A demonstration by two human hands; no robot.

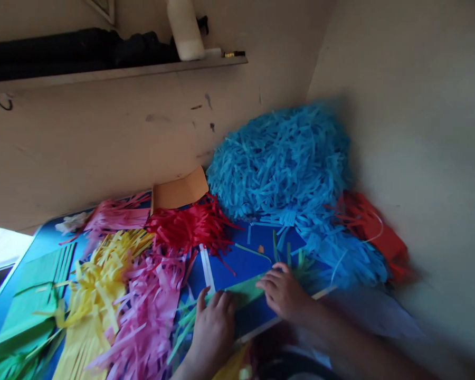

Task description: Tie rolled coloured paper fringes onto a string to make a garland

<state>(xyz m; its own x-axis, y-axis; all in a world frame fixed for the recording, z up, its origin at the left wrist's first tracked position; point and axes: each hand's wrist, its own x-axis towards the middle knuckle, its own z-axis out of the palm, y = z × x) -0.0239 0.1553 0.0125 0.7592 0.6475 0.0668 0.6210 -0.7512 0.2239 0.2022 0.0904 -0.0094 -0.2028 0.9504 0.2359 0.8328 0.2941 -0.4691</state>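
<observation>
A strip of light green fringed tissue paper [243, 292] lies across the blue tabletop [231, 266] near its front edge. My left hand [217, 319] bends its fingers over the left end of the strip, and cut green fringes spread out beside it. At the right end, my right hand [283, 290] has its fingers closed on the paper, with more green fringes beyond the knuckles. The stretch between both hands looks flat and uncut. What lies under the fingertips is hidden.
Blue fringed paper [281, 158] is heaped in the corner, with orange-red paper [391, 245] to its right. Red [190, 224], pink [150, 311], yellow [103, 269] and green paper [27, 295] cover the left side. A shelf [142, 68] juts from the wall above.
</observation>
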